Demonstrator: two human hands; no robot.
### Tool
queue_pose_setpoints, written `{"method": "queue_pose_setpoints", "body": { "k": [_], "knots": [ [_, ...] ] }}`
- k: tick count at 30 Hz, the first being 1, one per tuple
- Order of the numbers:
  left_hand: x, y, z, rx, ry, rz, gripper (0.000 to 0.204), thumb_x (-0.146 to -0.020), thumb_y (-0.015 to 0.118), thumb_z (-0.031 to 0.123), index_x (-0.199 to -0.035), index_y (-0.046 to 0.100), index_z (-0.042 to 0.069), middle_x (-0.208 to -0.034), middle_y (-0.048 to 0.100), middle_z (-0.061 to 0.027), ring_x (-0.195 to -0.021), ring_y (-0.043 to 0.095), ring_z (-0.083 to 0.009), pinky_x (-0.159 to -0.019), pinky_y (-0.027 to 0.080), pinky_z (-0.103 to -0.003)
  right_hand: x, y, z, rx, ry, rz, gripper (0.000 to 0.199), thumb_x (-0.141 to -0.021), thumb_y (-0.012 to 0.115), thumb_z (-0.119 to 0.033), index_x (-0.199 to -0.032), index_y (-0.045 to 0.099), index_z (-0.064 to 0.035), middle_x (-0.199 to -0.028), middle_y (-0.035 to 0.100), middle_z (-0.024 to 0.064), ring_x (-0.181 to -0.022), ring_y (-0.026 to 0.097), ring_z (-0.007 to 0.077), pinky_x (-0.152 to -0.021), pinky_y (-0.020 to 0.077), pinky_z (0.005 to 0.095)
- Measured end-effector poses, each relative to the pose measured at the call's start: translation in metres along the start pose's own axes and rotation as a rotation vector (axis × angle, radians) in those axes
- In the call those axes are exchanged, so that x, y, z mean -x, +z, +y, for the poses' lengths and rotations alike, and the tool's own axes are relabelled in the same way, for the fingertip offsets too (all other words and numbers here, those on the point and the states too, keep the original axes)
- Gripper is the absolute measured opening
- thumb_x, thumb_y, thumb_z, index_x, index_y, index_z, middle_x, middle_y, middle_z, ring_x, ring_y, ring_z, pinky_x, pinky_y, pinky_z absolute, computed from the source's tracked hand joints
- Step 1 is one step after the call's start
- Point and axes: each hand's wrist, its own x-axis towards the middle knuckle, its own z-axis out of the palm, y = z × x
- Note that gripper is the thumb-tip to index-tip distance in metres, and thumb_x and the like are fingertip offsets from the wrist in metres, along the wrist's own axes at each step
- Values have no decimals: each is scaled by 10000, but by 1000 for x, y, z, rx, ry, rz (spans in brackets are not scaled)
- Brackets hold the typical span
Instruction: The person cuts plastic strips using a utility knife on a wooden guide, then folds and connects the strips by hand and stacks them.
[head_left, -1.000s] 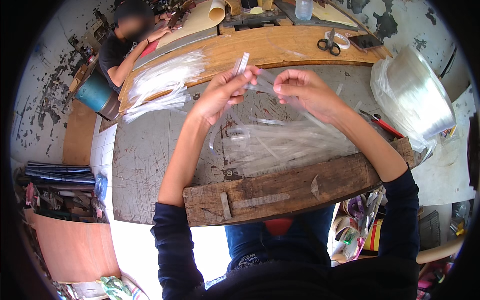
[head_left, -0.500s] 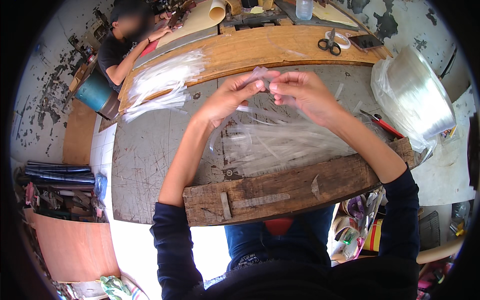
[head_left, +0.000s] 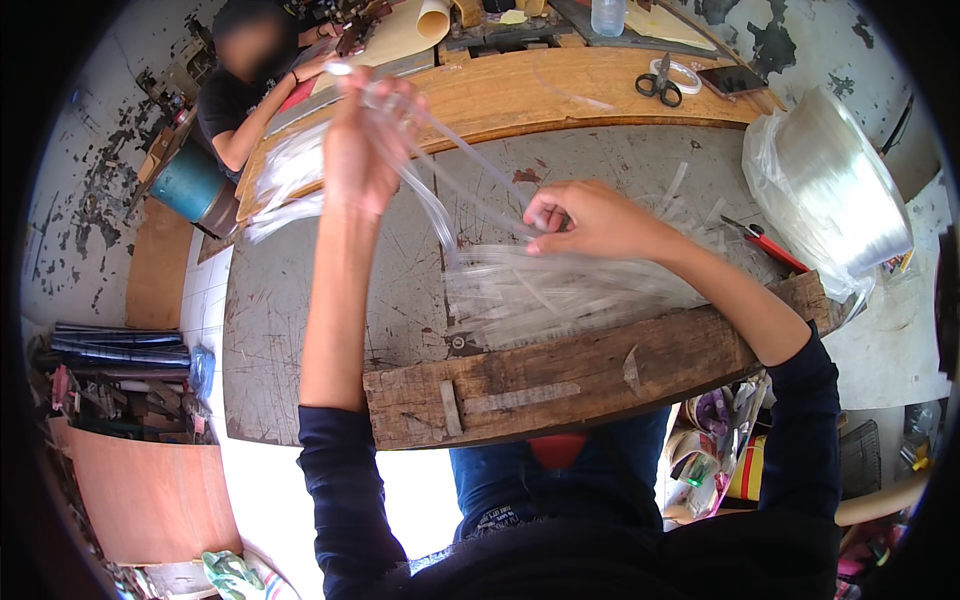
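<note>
My left hand (head_left: 368, 150) is raised above the far left of the grey table, closed around clear plastic strips (head_left: 432, 207) that hang in loops toward the right. Motion blurs its fingertips. Lower and to the right, my right hand (head_left: 590, 222) has its fingers curled in a pinch at a looping part of the same strips. Beneath it, a loose pile of clear plastic strips (head_left: 560, 295) lies on the grey tabletop (head_left: 300, 330). A second, whiter bundle of strips (head_left: 290, 175) rests at the far left, partly behind my left hand.
A worn wooden beam (head_left: 520, 390) runs along the near table edge. Red-handled cutters (head_left: 772, 245) lie beside a large roll of clear plastic (head_left: 840, 190). Black scissors (head_left: 660, 88), a tape roll (head_left: 686, 78) and a phone (head_left: 732, 80) sit on the wooden board. Another person (head_left: 240, 95) works at far left.
My left hand has moved up and left, away from my right hand, drawing the strips out between them. My right hand has dropped slightly, and its fingers have curled downward.
</note>
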Motion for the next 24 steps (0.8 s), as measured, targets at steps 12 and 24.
{"method": "queue_pose_setpoints", "body": {
  "k": [12, 24],
  "knots": [
    [-14, -50, 63, 295, 124, -233, 290, -953, 301, 301, -840, 442, 74, -641, 329, 22, -531, 246, -72, -480, 244, -218, 3, -3, 3, 59, -4, 117, 161, -764, 627, -155, -797, 608, 1, -830, 590, 120, -741, 559, 234, -689, 439, 350],
    [8, -4, -31, -266, -484, -151, 368, -862, 526, 366, -952, 542, 9, -765, 464, 8, -571, 336, -14, -407, 285, -128, 0, -12, -8, -986, -70, 402, 160, -864, 537, -126, -932, 561, 17, -826, 545, 51, -733, 533, 110, -650, 480, 244]
  ]
}}
